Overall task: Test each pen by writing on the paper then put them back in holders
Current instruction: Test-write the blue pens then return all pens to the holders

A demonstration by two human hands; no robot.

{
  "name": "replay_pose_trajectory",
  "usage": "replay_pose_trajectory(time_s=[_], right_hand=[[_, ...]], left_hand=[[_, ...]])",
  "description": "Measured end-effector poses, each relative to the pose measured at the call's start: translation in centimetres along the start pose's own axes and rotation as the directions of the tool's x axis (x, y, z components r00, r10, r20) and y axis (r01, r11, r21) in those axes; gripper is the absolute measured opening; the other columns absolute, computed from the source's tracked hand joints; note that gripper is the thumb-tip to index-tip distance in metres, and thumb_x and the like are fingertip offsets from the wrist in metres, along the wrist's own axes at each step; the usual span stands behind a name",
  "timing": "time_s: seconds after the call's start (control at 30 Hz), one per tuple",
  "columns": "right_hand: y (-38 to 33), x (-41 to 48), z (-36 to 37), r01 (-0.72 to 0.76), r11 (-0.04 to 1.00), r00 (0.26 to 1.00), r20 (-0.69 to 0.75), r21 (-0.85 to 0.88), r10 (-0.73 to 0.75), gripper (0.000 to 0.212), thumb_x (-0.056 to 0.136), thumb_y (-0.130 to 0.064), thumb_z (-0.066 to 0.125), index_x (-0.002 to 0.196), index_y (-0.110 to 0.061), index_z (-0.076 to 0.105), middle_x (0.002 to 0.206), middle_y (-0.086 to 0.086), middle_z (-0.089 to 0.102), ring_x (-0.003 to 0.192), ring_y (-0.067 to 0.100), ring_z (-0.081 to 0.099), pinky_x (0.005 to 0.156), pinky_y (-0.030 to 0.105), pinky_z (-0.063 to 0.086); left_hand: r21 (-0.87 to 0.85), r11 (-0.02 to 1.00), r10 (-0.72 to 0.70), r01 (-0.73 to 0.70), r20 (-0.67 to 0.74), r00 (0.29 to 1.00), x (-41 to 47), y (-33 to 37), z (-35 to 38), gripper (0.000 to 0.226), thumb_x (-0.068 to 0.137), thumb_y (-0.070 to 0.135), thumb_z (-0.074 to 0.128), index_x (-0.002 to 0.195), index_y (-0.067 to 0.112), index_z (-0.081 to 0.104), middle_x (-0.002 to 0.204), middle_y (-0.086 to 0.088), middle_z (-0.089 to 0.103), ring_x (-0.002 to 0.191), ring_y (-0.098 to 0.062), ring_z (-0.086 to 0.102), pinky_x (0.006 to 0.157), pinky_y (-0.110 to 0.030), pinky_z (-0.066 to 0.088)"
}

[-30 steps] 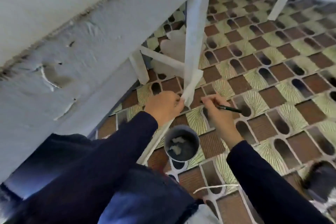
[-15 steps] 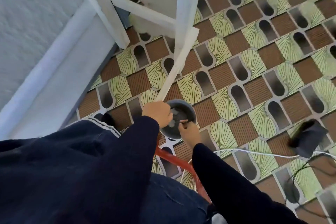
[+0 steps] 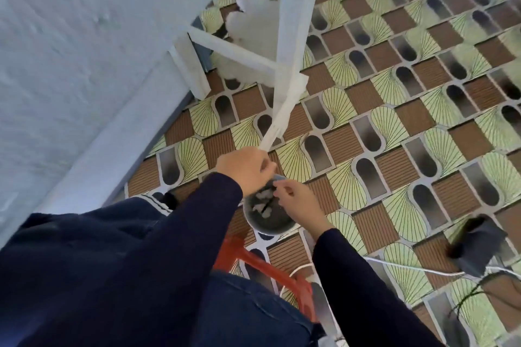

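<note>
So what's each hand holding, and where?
Cannot be told. Left hand curls at the rim of the dark cup beside the white strip; right hand curls over its mouth, nothing clearly in it.

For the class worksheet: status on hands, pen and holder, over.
Left hand grips paper strip. Right hand at grey holder rim, grip unclear. Dark pen seems inside holder.

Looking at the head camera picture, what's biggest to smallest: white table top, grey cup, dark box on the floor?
1. white table top, by far, and nearest the camera.
2-3. grey cup and dark box look alike; the cup is partly covered, so no ranking.
</note>
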State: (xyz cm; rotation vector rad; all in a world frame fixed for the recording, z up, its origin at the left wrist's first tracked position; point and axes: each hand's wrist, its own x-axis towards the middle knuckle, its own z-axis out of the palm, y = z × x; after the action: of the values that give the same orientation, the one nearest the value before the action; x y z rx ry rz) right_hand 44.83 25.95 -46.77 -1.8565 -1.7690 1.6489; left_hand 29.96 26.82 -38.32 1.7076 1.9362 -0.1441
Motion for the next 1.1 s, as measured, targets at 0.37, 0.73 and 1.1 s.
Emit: replay_pose_trajectory(time_s=[0.37, 0.73, 1.1], right_hand=[[-19.8, -17.6, -8.2, 0.779, 0.541, 0.601, -0.133, 0.315, -0.788, 0.024, 0.102, -0.028, 0.043, 0.104, -0.025, 0.066, 0.082, -0.013, 0.071, 0.076, 0.002, 0.065, 0.069, 0.014, 0.050], [-40.2, -31.3, 3.8, 0.987, -0.023, -0.071, 0.300, 0.159, -0.951, 0.025, 0.102, -0.024, 0.047, 0.097, -0.022, 0.071, 0.080, -0.011, 0.069, 0.073, 0.000, 0.063, 0.066, 0.019, 0.049], [-47.6, -33.3, 23.4, 0.931, -0.363, -0.198, 0.800, -0.027, -0.567, 0.037, 0.084, -0.060, 0.062, 0.104, -0.031, 0.072, 0.092, -0.017, 0.060, 0.078, 0.000, 0.052, 0.067, 0.024, 0.037]], left_hand=[[0.214, 0.974, 0.228, -0.080, -0.898, 0.377, -26.1, 6.0, -16.9, 0.031, 0.096, 0.046, 0.047, 0.088, 0.029, 0.072, 0.084, 0.010, 0.068, 0.075, -0.014, 0.066, 0.055, -0.036, 0.051], [-0.059, 0.778, -0.216, 0.625, -0.960, 0.178, -46.6, -10.6, -24.5, 0.038, 0.093, 0.051, 0.040, 0.082, 0.028, 0.068, 0.083, 0.010, 0.066, 0.079, -0.020, 0.063, 0.063, -0.034, 0.050], [-0.387, 0.594, -0.603, 0.706, -0.795, 0.072, -52.8, -25.7, -22.8, 0.031, 0.097, 0.044, 0.045, 0.095, 0.023, 0.068, 0.096, 0.006, 0.065, 0.085, -0.020, 0.062, 0.068, -0.029, 0.043]])
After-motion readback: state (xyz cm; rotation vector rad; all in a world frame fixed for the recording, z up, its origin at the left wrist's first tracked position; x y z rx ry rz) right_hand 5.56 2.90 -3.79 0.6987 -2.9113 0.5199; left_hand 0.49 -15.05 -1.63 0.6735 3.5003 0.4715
